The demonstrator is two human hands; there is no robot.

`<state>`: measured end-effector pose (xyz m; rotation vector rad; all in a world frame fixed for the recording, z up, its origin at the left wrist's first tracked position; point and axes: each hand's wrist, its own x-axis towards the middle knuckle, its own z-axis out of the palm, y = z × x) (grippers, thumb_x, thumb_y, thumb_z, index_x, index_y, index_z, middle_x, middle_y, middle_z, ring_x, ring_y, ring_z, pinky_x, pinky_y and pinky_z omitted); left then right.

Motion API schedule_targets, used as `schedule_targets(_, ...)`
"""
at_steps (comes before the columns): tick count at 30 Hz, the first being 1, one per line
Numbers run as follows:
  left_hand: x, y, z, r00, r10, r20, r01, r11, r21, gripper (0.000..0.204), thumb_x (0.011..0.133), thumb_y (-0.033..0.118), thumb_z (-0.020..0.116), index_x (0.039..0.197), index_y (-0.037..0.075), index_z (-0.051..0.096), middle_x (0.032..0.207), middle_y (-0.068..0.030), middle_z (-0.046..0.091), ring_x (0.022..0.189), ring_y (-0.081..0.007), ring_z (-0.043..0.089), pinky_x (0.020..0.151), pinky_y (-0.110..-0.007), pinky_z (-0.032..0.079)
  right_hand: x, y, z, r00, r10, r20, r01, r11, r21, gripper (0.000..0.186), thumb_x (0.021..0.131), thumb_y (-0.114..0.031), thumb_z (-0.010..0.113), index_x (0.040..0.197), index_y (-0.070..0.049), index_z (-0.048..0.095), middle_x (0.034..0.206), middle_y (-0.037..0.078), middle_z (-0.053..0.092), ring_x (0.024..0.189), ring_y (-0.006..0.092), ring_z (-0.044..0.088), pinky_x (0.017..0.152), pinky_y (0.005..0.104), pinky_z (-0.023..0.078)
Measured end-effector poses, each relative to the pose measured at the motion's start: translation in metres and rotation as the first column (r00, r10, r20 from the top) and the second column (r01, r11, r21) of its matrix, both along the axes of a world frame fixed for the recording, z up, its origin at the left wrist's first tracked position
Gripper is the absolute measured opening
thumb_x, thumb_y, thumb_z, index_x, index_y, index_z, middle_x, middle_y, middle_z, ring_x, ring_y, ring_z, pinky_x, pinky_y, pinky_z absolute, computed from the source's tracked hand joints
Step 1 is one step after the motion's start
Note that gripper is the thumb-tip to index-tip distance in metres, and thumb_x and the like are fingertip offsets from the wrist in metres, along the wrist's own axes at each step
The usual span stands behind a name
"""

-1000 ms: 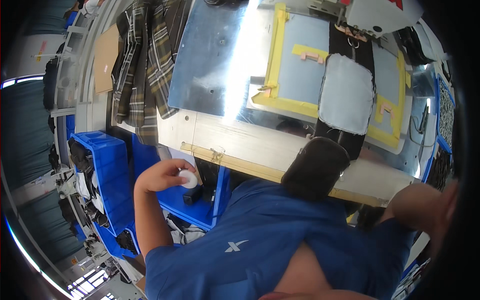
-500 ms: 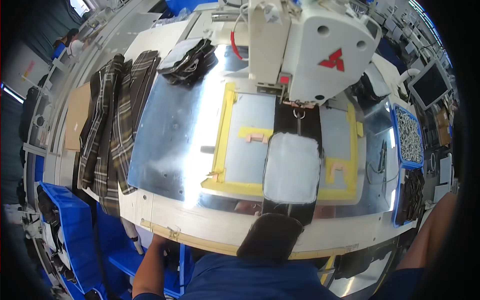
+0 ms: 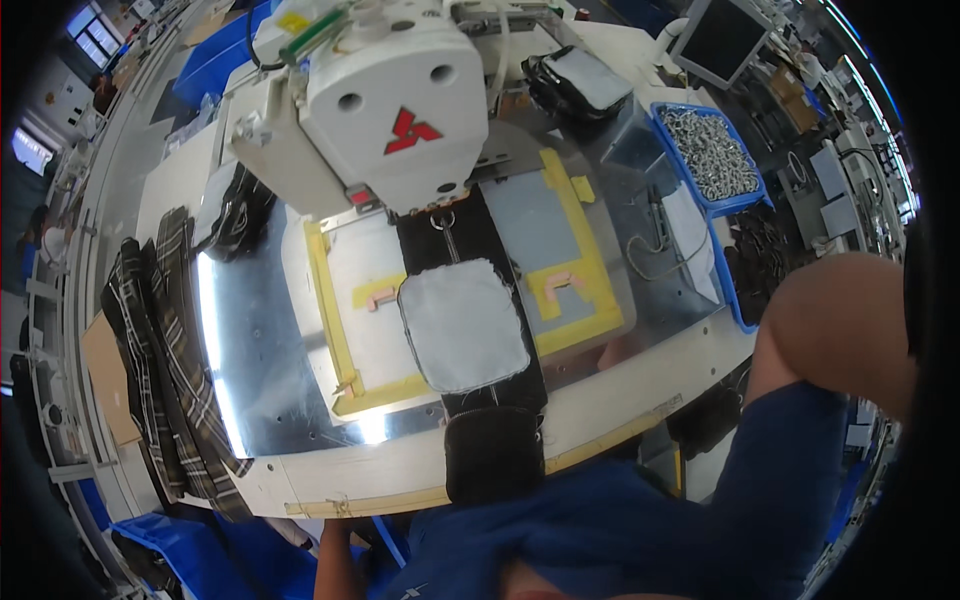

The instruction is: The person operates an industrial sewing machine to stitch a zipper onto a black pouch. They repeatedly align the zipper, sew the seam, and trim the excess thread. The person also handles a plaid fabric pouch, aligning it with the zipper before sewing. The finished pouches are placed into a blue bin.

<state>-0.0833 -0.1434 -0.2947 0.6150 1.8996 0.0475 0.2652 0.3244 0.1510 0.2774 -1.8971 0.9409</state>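
Observation:
Neither of my hands shows. My left forearm (image 3: 335, 560) runs up from the lower edge and goes out of sight beneath the front of the table. My right arm (image 3: 830, 330) is bent and raised at the right, its hand outside the picture. In front of me, a long black fabric piece (image 3: 465, 235) lies under the sewing machine head (image 3: 410, 120), with a metal ring (image 3: 441, 222) near the needle area. A whitish rounded patch (image 3: 465, 325) covers its middle. Its dark near end (image 3: 493, 455) hangs over the table's front edge.
Yellow tape (image 3: 330, 320) frames the metal plate around the piece. Dark plaid fabric strips (image 3: 165, 350) lie at the left. A blue tray (image 3: 710, 155) of metal rings stands at the right, near scissors (image 3: 658, 215) and a stack of black pieces (image 3: 580, 85). A monitor (image 3: 720, 40) stands behind.
The view has turned to the right, so the machine and table sit further left. More of my right arm now shows. The black fabric piece remains under the machine head.

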Motion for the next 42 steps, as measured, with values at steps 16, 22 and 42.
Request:
schedule_targets(16, 0.042, 0.350, 0.250, 0.909, -0.064, -0.411, 0.411, 0.282, 0.867, 0.026, 0.086, 0.008, 0.083, 0.107, 0.000, 0.072, 0.095, -0.0149, 0.071, 0.088, -0.0288, 0.069, 0.078, -0.037, 0.055, -0.101, 0.057, -0.222, 0.481, -0.192, 0.856, 0.226, 0.970, 0.090, 0.018, 0.092, -0.023, 0.073, 0.099, -0.006, 0.071, 0.101, 0.010, 0.070, 0.090, 0.0352, 0.069, 0.080, 0.0466, 0.054)
schedule_targets(22, 0.050, 0.394, 0.228, 0.903, -0.106, -0.416, 0.428, 0.308, 0.850, 0.016, 0.086, 0.003, 0.081, 0.099, 0.000, 0.072, 0.091, -0.0115, 0.071, 0.075, -0.0252, 0.067, 0.069, -0.035, 0.055, -0.098, 0.069, -0.220, 0.646, -0.268, 0.715, 0.192, 0.963, 0.187, 0.013, 0.093, -0.019, 0.071, 0.097, -0.008, 0.066, 0.094, 0.010, 0.068, 0.086, 0.0361, 0.067, 0.076, 0.0483, 0.053)
schedule_targets(42, 0.045, 0.395, 0.205, 0.972, -0.222, -0.075, 0.121, 0.202, 0.972, 0.019, 0.082, -0.002, 0.081, 0.100, -0.002, 0.074, 0.093, -0.0122, 0.073, 0.079, -0.0217, 0.069, 0.070, -0.030, 0.053, -0.091, 0.055, -0.243, 0.835, -0.267, 0.481, 0.206, 0.962, 0.177, 0.020, 0.083, -0.005, 0.077, 0.100, -0.006, 0.069, 0.091, 0.007, 0.065, 0.077, 0.0262, 0.066, 0.066, 0.0384, 0.054)
